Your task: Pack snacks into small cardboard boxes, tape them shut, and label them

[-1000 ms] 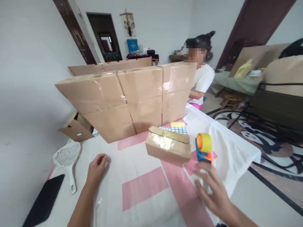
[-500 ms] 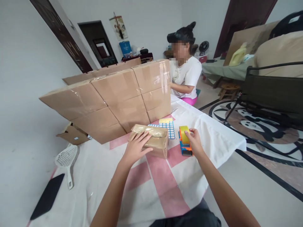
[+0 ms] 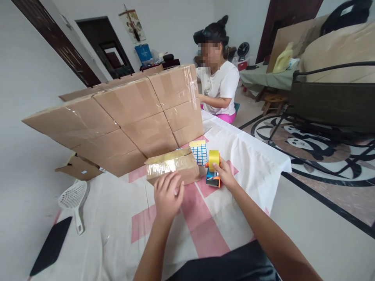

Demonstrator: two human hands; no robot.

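Observation:
A small brown cardboard box [image 3: 187, 168] lies on the cloth, its shiny taped face turned partly towards me and a slightly raised edge along its far side. My left hand [image 3: 168, 193] rests at the box's near side, fingers bent against it and thumb apart, not wrapped round it. To the right of the box, my right hand [image 3: 225, 173] grips a blue-and-orange tape dispenser [image 3: 213, 179] with a roll of yellow tape. Behind them lies a sheet of blue-bordered labels [image 3: 199, 151], partly hidden by the box.
Large taped cardboard [image 3: 137, 117] stands upright across the table's back left. A white slotted scoop [image 3: 73, 199] and a black flat panel [image 3: 52, 246] lie at left. Across the table sits a person in a white shirt [image 3: 221, 84]. The table cloth [image 3: 249, 156] hangs over the right edge.
The box has turned, bringing its taped face towards me. My left hand has slid from its top to its near side, fingers now bent. My right hand has brought the tape dispenser closer to the box.

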